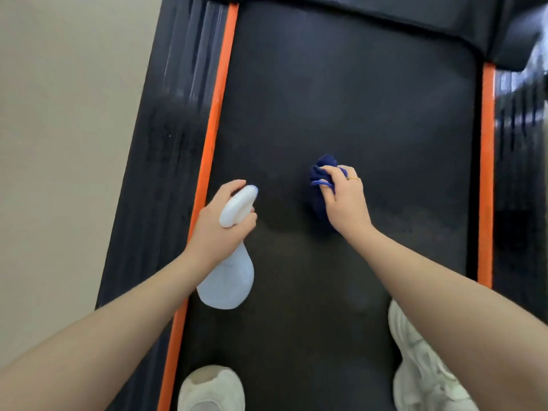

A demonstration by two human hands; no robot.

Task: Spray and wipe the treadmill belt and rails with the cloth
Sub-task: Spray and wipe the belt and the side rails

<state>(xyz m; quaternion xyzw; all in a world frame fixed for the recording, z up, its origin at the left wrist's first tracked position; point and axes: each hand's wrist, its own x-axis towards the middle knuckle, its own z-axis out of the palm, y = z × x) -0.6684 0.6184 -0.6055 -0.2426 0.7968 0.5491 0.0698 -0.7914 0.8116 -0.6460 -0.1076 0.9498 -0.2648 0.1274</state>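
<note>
1. Treadmill belt (pixel 370 114) runs ahead of you between the two orange rails (pixel 213 129), and you stand on it in white shoes (pixel 212 390).
2. Progress, as a judgement — a faintly mottled patch near the cloth may be damp, but no clear wiped streaks show, so most of the belt and both rails look left to do.
3. Your right hand (pixel 345 200) has its fingers clamped on the bunched blue cloth (pixel 321 179), held low over mid-belt; whether it touches, I cannot tell.
4. Your left hand (pixel 221 229) wraps its fingers round the neck of the spray bottle (pixel 228 280), nozzle pointing forward.
5. Bottle contents — the pale body hides the liquid level.
</note>
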